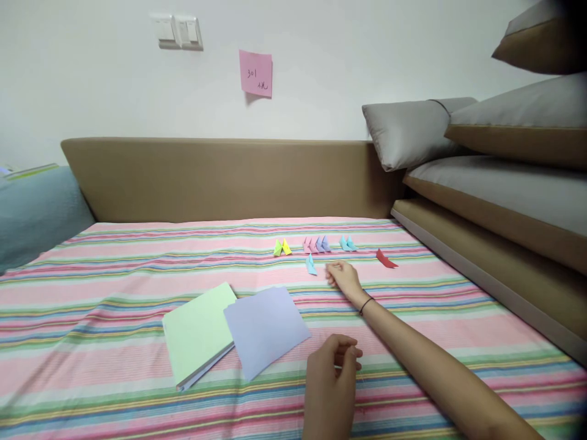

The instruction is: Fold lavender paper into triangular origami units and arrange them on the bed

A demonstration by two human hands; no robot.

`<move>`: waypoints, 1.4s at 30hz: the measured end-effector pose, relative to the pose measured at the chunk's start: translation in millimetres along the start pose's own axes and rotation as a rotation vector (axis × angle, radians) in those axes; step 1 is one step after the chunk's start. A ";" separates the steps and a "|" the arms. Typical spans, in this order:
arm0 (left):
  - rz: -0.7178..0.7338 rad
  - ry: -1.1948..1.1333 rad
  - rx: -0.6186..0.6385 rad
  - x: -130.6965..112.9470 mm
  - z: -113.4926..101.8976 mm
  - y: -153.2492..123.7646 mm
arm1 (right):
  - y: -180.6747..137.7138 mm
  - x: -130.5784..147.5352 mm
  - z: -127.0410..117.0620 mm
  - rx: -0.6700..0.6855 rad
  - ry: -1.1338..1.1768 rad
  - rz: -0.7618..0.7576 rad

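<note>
My right hand [343,278] reaches forward over the striped sheet [114,293], fingers loosely curled and empty, just right of a small light-blue folded paper piece [311,264]. Behind it runs a row of folded pieces: yellow-green [282,247], pink and lilac [316,244], light blue [347,243], and a red one [385,259] apart at the right. My left hand [334,366] rests near the front, fingers curled; whether it holds anything is unclear. Left of it lie a lilac sheet [266,330] and a stack topped by a green sheet [197,333].
A tan headboard [220,177] runs along the wall. Grey-and-tan cushions [504,159] are stacked at the right. A blue-grey pillow [36,211] lies at the left. A pink note [255,73] and light switches [177,32] are on the wall.
</note>
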State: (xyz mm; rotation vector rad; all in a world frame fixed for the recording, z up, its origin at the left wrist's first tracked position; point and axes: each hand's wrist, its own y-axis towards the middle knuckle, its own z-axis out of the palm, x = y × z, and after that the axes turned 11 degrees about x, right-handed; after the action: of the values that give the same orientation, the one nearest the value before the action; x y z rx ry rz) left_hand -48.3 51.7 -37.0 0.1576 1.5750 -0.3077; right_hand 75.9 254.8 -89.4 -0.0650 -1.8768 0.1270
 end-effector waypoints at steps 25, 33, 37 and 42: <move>-0.001 0.012 -0.015 1.6 1.6 -1.0 | 3.2 -6.7 -31.8 -0.096 0.036 -0.154; -0.003 0.022 -0.004 -0.1 1.1 1.0 | -24.0 -9.3 1.0 -0.003 0.121 -0.125; 0.000 0.018 -0.004 -0.3 0.8 0.7 | -18.0 -8.3 3.9 0.011 0.111 -0.061; 0.001 0.016 -0.003 -1.4 0.9 0.2 | -13.0 -7.2 7.9 0.042 0.107 -0.002</move>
State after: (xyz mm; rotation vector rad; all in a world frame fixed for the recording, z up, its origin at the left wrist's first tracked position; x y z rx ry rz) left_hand -47.4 51.7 -35.6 0.1594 1.5915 -0.3042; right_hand 70.8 240.6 -97.0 -0.0404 -1.7667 0.1583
